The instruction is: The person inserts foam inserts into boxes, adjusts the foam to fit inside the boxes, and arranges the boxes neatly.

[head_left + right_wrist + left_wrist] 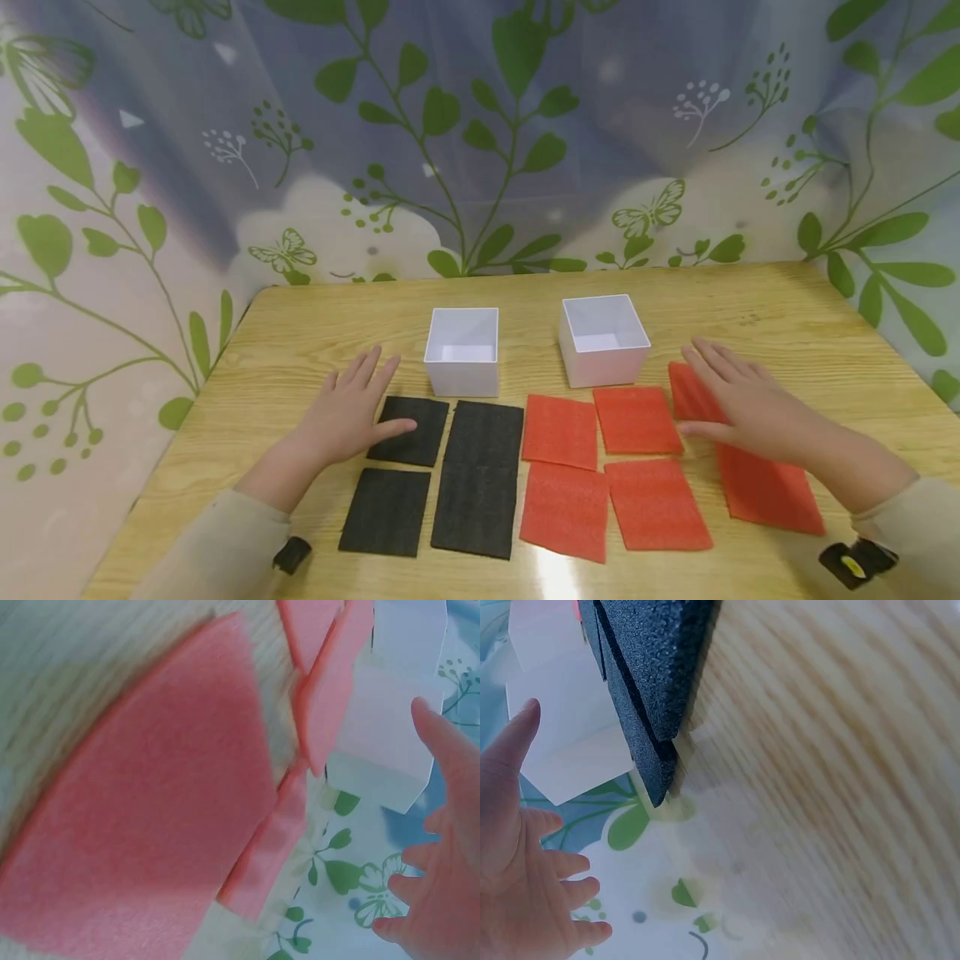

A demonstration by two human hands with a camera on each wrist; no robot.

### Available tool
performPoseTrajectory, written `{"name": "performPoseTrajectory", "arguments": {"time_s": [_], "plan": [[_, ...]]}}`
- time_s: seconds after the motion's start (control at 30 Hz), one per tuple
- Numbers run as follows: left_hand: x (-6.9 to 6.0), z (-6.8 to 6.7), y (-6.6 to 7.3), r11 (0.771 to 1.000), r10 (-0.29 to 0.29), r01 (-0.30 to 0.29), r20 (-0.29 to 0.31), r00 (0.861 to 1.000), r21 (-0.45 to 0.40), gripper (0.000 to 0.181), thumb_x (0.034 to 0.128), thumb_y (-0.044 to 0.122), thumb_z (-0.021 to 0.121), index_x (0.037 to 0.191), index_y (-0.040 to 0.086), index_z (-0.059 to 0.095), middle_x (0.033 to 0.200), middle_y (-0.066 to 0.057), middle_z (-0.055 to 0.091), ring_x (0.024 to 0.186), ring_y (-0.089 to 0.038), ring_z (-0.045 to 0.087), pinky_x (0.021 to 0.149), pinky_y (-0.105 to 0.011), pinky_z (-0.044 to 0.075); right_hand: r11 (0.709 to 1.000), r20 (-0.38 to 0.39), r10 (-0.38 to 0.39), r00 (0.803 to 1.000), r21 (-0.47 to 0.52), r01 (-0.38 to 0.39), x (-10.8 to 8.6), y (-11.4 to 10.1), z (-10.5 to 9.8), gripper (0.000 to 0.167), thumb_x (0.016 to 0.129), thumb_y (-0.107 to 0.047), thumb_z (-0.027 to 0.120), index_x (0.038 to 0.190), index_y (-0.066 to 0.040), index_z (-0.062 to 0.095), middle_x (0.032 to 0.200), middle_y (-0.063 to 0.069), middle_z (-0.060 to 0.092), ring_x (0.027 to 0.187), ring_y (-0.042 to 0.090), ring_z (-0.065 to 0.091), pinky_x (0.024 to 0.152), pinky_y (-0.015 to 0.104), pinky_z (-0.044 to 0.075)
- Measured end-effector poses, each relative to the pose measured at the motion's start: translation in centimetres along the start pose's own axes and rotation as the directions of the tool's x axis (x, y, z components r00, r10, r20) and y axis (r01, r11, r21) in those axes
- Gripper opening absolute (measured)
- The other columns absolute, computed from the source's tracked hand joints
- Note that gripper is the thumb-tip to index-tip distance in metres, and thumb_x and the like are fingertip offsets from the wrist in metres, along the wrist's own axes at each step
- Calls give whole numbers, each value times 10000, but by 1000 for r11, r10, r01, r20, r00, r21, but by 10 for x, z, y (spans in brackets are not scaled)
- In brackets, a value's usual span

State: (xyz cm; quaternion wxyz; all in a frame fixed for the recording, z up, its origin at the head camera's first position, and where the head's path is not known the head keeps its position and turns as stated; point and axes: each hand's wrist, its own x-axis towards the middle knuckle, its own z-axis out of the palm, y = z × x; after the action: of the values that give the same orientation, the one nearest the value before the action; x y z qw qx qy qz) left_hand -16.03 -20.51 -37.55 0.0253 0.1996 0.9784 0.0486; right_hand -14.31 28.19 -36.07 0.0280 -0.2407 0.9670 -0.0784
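Note:
My left hand (347, 417), fingers spread and straight, is over the left edge of the black squares, its thumb above the upper left black square (420, 442). It holds nothing, and its palm shows in the left wrist view (525, 877). My right hand (757, 408), also spread and empty, is above the rightmost red squares, partly hiding the upper one (686, 392); the lower one (772, 492) lies under the wrist. Black foam (649, 667) and red foam (157, 795) appear close up in the wrist views. Several more red squares (561, 432) lie in the middle.
Two white square boxes with open tops, the left one (465, 377) and the right one (606, 365), stand behind the squares on the wooden table (337, 325). Two more black pieces (477, 479) lie in a column beside the red ones. A leaf-patterned curtain (480, 167) hangs behind the table.

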Motion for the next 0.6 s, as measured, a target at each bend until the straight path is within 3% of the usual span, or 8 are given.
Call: {"name": "performPoseTrajectory", "arguments": {"time_s": [0.33, 0.6], "plan": [[-2, 2, -1, 1000, 22, -22, -12, 1000, -11, 915, 815, 586, 600, 1484, 76, 239, 1510, -233, 152, 1334, -439, 231, 990, -659, 226, 995, -70, -86, 994, 46, 90, 6, -20, -6, 953, 818, -515, 647, 1482, -13, 182, 1490, 236, 214, 1331, 439, 221, 1001, 613, 253], [-4, 4, -1, 999, 35, -34, 11, 999, -16, 908, 816, 581, 604, 1482, 77, 248, 1510, -226, 164, 1319, -425, 281, 994, -635, 256, 978, -33, -72, 997, 193, 78, 13, -43, -11, 924, 834, -556, 597, 1484, -34, 200, 1509, 192, 202, 1329, 420, 250, 1008, 577, 288]]}}
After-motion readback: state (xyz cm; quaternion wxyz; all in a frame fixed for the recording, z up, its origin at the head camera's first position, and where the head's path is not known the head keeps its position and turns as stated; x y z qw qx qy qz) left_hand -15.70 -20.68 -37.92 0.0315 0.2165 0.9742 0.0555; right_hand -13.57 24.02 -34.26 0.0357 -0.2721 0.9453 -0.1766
